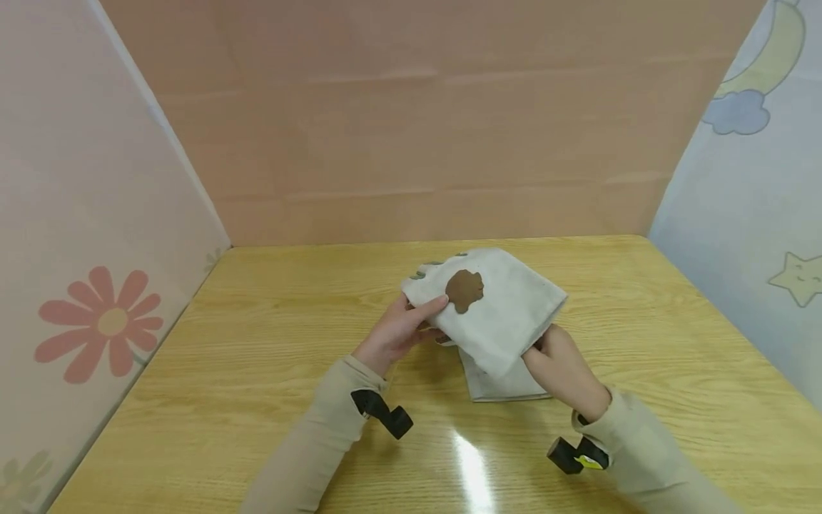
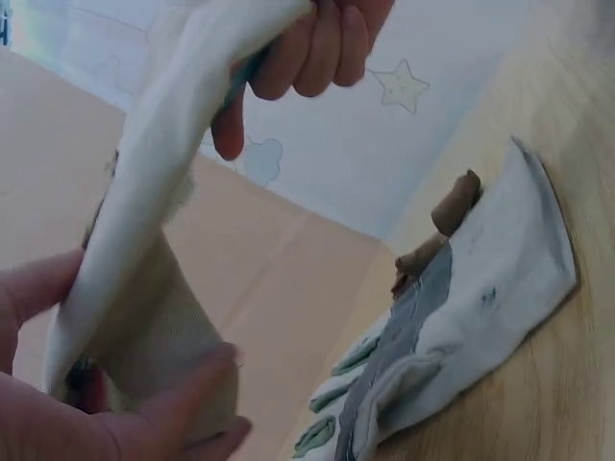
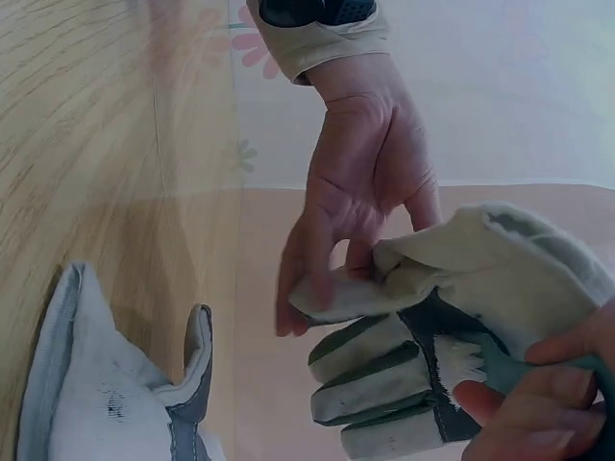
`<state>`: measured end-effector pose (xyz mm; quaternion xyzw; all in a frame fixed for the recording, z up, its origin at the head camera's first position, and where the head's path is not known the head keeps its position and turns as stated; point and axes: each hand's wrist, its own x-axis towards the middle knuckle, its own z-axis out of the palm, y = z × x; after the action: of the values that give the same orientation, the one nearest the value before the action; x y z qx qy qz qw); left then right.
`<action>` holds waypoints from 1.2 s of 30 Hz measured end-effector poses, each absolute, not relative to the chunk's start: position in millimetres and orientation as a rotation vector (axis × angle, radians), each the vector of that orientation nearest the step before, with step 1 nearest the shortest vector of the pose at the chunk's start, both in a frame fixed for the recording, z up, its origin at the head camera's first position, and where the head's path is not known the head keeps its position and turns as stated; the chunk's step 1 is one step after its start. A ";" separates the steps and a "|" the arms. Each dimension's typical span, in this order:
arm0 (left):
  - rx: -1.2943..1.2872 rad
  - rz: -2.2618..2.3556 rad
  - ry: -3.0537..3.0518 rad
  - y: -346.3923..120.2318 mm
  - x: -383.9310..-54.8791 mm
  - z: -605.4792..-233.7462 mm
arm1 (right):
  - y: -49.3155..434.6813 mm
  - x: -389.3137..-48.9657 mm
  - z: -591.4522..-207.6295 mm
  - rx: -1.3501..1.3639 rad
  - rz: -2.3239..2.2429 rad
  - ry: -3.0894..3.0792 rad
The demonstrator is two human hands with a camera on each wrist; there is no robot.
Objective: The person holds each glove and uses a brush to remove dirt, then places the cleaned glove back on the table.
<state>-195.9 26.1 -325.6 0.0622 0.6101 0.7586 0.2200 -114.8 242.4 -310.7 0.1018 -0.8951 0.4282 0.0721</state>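
A whitish work glove [image 1: 507, 300] with a brown patch [image 1: 464, 290] on its upper face is held up by both hands. The left hand [image 1: 401, 332] pinches its left side, thumb on top and fingers beneath. At the cuff, the right hand [image 1: 568, 368] grips the near right edge, its fingertips hidden by the fabric in the head view. Green and white glove fingers [image 3: 375, 384] show from below in the right wrist view. Under the held glove, a second whitish work glove [image 1: 504, 385] lies on the table, mostly covered in the head view; a grey band [image 2: 418, 298] crosses it.
The wood-grain table [image 1: 270, 321] reaches back to a tan panel [image 1: 417, 143]. A wall with a red flower [image 1: 112, 321] stands on the left, and one with a moon and star [image 1: 799, 278] on the right. Brown pieces [image 2: 456, 202] stick out behind the lying glove.
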 end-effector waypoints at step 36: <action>0.185 2.387 1.785 22.4 -185.5 -317.0 | 225.2 -114.6 -309.0 0.684 1.055 -2.479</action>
<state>-185.5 22.4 -317.0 0.0617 0.5959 0.7969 0.0773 -114.6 225.2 -309.0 0.2422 -0.8773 0.3733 0.1801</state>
